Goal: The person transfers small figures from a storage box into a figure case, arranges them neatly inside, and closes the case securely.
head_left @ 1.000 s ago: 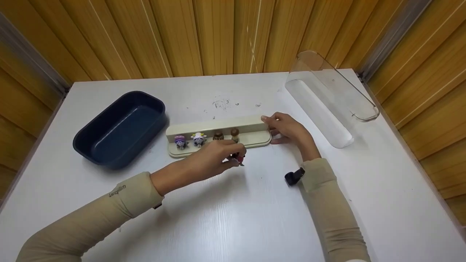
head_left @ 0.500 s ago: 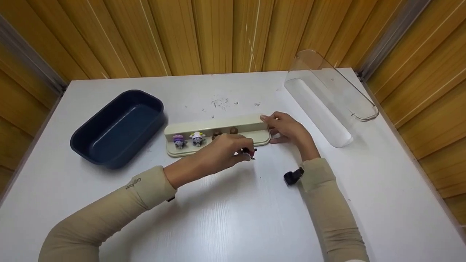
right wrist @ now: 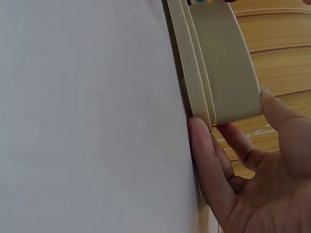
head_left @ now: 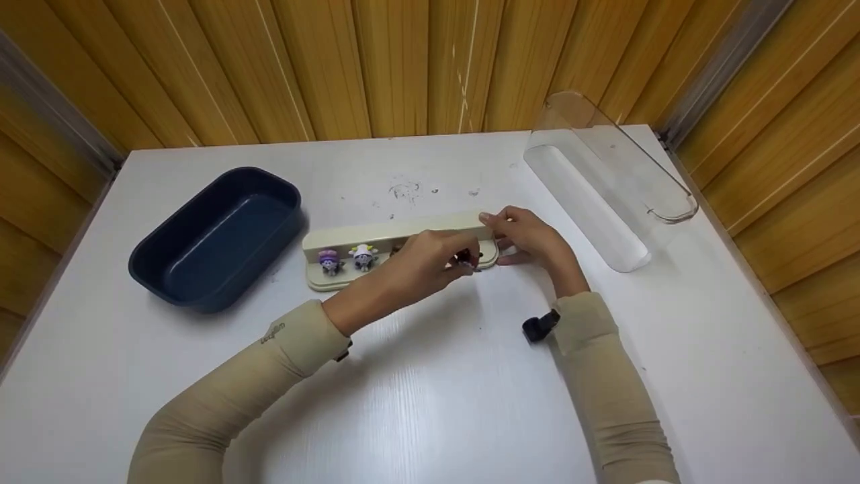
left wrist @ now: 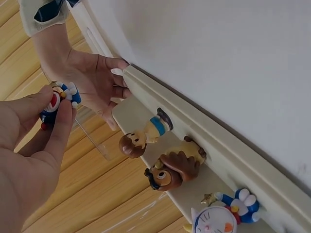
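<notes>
My left hand point(head_left: 423, 265) pinches a small blue, red and white cartoon figurine point(left wrist: 59, 102) between thumb and fingertips, above the right part of a cream display base point(head_left: 336, 236). At that base's right end my right hand point(head_left: 534, 235) grips it, thumb at the top of the back wall and fingers around the end point(right wrist: 238, 150). On the base stand a purple-hatted figurine point(head_left: 329, 262), a white one with a horned hat point(head_left: 363, 257), a brown figurine point(left wrist: 180, 162) and a brown-haired one point(left wrist: 153, 131). In the head view my left hand hides most of the last two.
A dark blue rectangular bin point(head_left: 218, 249) sits on the white table point(head_left: 416, 403) at left. At the back right lies a clear cover point(head_left: 605, 168) with rounded ends. Wooden panelling point(head_left: 396, 67) rises behind the table.
My left hand has moved right and away from me with the figurine, from in front of the base to over its right part. The right hand keeps its grip in the same place.
</notes>
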`<state>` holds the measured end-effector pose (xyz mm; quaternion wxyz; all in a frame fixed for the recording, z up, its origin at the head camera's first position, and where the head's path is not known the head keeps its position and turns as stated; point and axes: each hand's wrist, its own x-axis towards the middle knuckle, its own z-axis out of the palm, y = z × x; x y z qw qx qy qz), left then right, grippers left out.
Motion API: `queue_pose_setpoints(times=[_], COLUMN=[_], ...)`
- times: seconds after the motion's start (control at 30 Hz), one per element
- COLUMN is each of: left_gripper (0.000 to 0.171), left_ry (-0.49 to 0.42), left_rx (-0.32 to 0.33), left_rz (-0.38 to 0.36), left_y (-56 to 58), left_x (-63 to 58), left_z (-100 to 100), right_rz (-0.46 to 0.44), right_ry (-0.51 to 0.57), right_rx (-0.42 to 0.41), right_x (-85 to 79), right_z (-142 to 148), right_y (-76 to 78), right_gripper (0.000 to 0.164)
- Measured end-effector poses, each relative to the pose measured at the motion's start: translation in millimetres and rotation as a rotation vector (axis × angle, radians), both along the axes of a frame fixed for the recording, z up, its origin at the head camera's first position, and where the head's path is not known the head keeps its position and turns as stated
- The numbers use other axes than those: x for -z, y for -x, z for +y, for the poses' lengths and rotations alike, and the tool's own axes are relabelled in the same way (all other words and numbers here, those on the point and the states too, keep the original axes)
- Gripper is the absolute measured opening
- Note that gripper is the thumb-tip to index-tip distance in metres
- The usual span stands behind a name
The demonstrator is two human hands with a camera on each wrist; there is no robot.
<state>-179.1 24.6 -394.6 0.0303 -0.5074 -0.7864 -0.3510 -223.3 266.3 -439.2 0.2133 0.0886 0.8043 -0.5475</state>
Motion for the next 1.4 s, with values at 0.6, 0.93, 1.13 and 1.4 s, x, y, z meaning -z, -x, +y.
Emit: queue_pose_setpoints(times=[0.6,0.93,1.13,1.4], left_gripper=[0.013,0.012,0.011,0.013], left_ry=[0.011,0.059,0.111,0.131], left_rx=[-0.096,-0.137,-0.131,-0.173], left_rz=[-0.011,-0.046,-0.014,-0.045], left_y=[16.4,22.1,22.6,24.7], left_x=[7.9,20.0,25.0,29.9], left_z=[15,14,18,22], right_rz=[0.005,0.000,0.001,0.000], right_ry=[0.032,0.027,0.013,-0.002], right_rx=[0.015,0.016,0.016,0.012], right_x=[0.6,1.0,1.1,0.5], right_z=[-1,-2,0,0], right_y=[-3.2,-2.6,-3.1,-1.9], right_gripper=[0.052,0.055,0.058,0.057])
